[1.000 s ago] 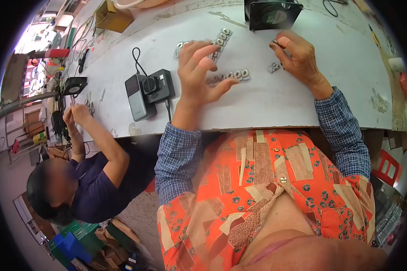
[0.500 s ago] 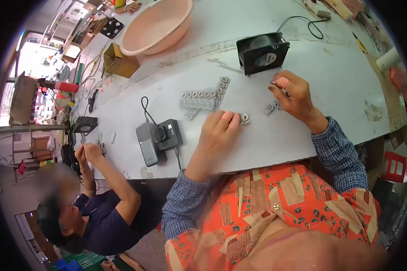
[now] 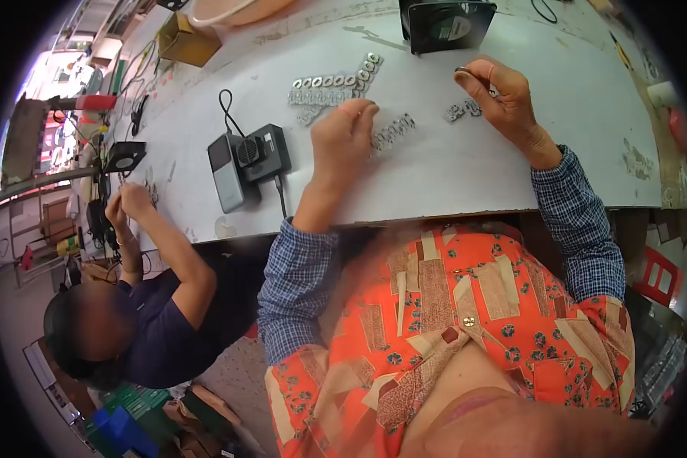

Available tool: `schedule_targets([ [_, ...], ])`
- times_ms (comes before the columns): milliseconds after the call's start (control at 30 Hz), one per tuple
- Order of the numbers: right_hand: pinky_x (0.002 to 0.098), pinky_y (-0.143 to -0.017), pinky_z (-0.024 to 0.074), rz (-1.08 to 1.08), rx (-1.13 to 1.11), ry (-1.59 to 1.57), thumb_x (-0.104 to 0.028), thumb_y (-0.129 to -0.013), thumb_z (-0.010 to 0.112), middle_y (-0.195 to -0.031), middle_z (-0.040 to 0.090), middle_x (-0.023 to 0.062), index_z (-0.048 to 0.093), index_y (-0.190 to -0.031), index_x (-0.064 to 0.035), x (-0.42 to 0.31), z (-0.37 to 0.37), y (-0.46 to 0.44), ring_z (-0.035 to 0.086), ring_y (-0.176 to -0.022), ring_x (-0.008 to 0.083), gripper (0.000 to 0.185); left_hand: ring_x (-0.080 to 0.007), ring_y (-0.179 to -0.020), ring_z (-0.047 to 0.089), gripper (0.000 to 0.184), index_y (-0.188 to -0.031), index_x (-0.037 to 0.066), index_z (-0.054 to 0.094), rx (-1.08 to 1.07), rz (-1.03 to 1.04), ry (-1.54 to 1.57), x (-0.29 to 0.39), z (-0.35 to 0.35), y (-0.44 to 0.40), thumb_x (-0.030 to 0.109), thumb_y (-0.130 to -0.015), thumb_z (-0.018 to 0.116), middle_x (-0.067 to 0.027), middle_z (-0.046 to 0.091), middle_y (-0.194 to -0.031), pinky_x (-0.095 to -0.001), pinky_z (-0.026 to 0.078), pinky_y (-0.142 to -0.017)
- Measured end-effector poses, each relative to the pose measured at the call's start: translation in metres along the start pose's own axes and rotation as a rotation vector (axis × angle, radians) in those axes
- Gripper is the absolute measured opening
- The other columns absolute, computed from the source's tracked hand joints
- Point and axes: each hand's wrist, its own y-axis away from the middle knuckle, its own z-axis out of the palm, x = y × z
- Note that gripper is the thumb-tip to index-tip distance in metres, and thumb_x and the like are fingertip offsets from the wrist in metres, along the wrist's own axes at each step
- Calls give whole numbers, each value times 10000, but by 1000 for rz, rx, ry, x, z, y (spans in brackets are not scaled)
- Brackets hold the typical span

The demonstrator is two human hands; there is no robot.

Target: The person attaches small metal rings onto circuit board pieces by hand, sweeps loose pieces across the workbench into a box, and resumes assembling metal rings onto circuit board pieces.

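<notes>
Parts (image 3: 394, 133), mostly covered moments ago, now show in a row over the table (image 3: 466, 175) beside the left hand (image 3: 343, 136), fingers curled, grip unclear, so handling seems underway, while the right hand (image 3: 505, 96) pinches a small piece (image 3: 461, 69).

Metal pcs (image 3: 328, 98) — many, exact no. unclear; 2 wearer's hands (image 3: 340, 141) (image 3: 509, 101), 1 co-worker (image 3: 164, 343), 1 basin (image 3: 233, 13).

No text can be read; the fan label (image 3: 459, 29) is too small.
</notes>
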Motion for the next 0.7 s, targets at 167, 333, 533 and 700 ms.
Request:
schedule_targets([
  [167, 182, -513, 429, 547, -302, -599, -277, -1002, 645, -780, 675, -24, 708, -888, -75, -34, 1, -2, 566, -606, 25, 240, -36, -580, 514, 111, -1015, 7, 729, 55, 19, 40, 12, 1, -9, 95, -949, 715, 20, 618, -682, -221, 430, -530],
  [333, 192, -488, 429, 583, -454, -567, -258, -1014, 627, -763, 671, -6, 695, -886, -59, -32, -3, -13, 554, -575, 28, 247, -39, -610, 534, 100, -1015, 5, 729, 49, 177, 28, 18, 11, -27, 73, -944, 716, -2, 651, -706, -216, 441, -549],
  [533, 178, -433, 421, 638, -447, -545, -304, -991, 658, -727, 668, -11, 696, -857, -76, -26, -7, -20, 564, -533, 19, 268, -44, -624, 547, 115, -1012, 17, 739, -12, 158, 23, 24, 20, -44, 107, -942, 727, -8, 668, -715, -219, 452, -563],
  [700, 177, -408, 425, 656, -384, -495, -318, -976, 678, -716, 671, -10, 698, -847, -76, -24, -6, -31, 573, -518, 17, 275, -52, -637, 571, 194, -1031, -6, 735, -150, -198, 341, 37, 23, -43, 155, -925, 755, -6, 688, -782, -211, 466, -581],
])
